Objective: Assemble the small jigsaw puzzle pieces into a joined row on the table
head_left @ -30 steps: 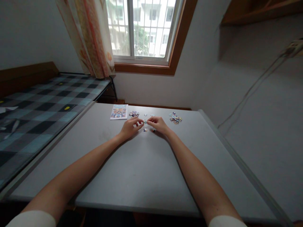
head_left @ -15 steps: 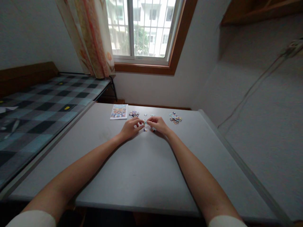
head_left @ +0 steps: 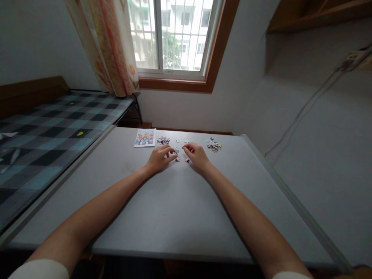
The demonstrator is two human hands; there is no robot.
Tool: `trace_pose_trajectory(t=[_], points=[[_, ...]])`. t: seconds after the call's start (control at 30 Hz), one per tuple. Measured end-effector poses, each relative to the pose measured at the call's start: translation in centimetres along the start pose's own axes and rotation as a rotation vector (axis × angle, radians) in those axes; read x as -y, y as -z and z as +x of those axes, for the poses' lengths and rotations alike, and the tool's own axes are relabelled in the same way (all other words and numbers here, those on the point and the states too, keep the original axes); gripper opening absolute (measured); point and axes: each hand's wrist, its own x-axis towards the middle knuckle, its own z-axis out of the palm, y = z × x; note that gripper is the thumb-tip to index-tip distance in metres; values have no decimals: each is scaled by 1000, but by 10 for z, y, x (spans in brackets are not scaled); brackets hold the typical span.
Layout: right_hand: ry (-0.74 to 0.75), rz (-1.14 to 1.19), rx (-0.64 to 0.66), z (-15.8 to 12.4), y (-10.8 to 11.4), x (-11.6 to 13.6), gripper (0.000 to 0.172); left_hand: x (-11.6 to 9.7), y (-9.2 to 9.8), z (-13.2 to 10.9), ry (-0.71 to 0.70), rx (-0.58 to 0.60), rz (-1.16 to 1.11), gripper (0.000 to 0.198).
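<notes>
Near the table's far side my left hand (head_left: pixel 160 157) is closed, thumb and fingertips at a small joined bit of greenish jigsaw puzzle pieces (head_left: pixel 176 149). My right hand (head_left: pixel 196 154) is a short gap to the right of that bit. Its thumb and forefinger are pinched together, and anything between them is too small to make out. Just below the fingers lie two dark-and-pale puzzle pieces, a left piece (head_left: pixel 177 159) and a right piece (head_left: pixel 187 160). Above the hands lie a pale piece (head_left: pixel 177 141) and a greenish piece (head_left: pixel 186 142).
A pile of puzzle pieces (head_left: pixel 163 140) lies beyond my left hand, with a printed picture sheet (head_left: pixel 145 138) beside it. Another pile (head_left: pixel 214 146) sits to the right. All rest on the grey table (head_left: pixel 174 209). A bed (head_left: pixel 58 128) adjoins the left side.
My right hand has drawn back slightly to the right from the joined bit, leaving a gap. My left hand stays at it. The view has shifted a little.
</notes>
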Motion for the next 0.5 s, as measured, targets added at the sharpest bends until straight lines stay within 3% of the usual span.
trace_pose_trajectory(t=[0.17, 0.5], points=[[110, -91, -94, -26, -11, 4, 19, -2, 1, -1, -53, 15, 10, 20], [146, -75, -90, -32, -17, 10, 16, -7, 3, 0, -125, 53, 10, 22]])
